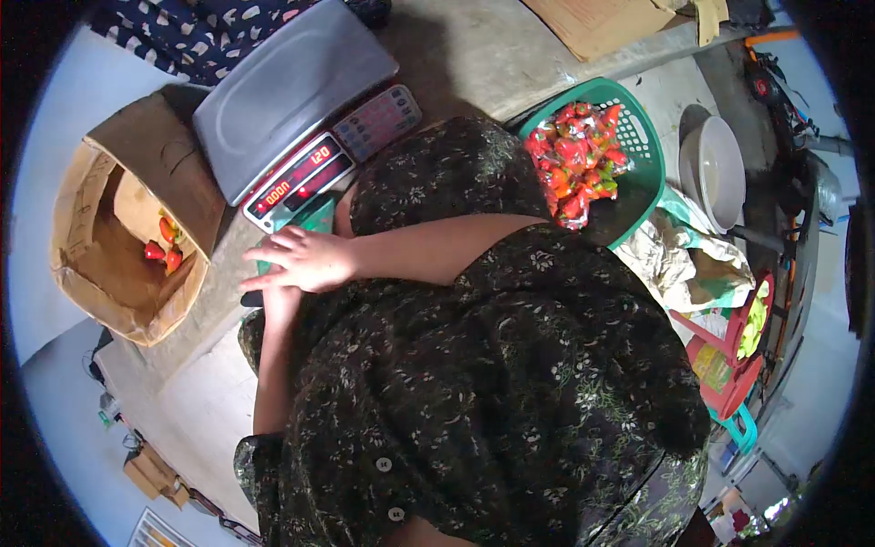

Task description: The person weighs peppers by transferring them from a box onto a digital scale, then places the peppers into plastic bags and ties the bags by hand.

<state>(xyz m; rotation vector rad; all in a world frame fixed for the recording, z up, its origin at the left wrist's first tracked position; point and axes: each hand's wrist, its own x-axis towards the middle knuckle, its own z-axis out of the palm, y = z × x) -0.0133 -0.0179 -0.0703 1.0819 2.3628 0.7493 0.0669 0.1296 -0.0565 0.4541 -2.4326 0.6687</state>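
Observation:
My right hand (305, 260) lies across my left hand (281, 299), in front of the lower edge of a digital scale (301, 77). The fingers of my right hand are spread and show nothing held. Most of my left hand is hidden beneath it, fingers included. Something green (316, 217) shows beside my hands, partly covered, and a small dark item pokes out below them. The scale's red display (296, 178) is lit, and its grey tray carries nothing. Left of the scale, an open cardboard box (159, 150) contains a few red peppers (164, 255).
A green basket (647, 169) at the upper right holds bagged red peppers (574, 159). Beyond it are a pale bowl (715, 173), a crumpled sack (670, 260) and red containers (729, 383). Flattened cardboard (597, 23) lies at the top. Patterned fabric (196, 36) hangs at the upper left.

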